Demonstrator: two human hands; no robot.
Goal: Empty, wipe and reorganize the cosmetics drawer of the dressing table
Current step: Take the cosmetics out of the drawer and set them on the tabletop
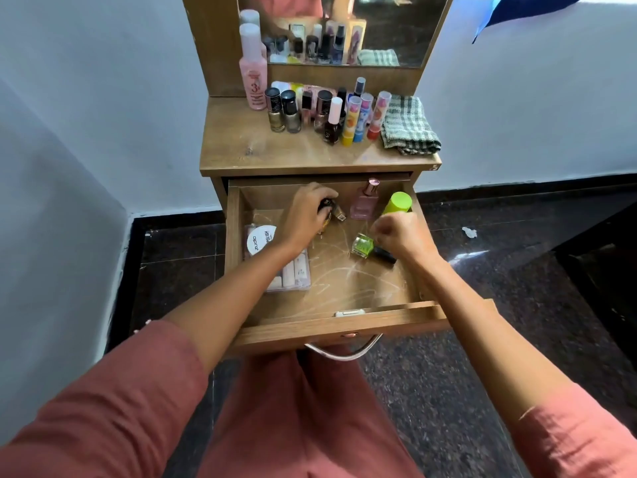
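The wooden drawer (341, 326) stands pulled out below the tabletop. Inside it, my left hand (306, 215) curls round a small dark bottle (331, 210) near the back. My right hand (401, 236) has its fingers curled just over a green nail polish bottle (363, 246) lying on its side with a black cap; whether it holds the bottle I cannot tell. A pink perfume bottle (364, 203) and a lime green capped container (398, 203) stand at the back right. A clear case of press-on nails (293, 274) with a white round lid (260, 239) lies at the left.
On the tabletop (275, 150) stand several nail polish bottles (293, 113), lip balm tubes (355, 120) and a tall pink bottle (254, 72). A green checked cloth (410, 127) lies folded at the right. A mirror (344, 29) rises behind. Dark stone floor surrounds the table.
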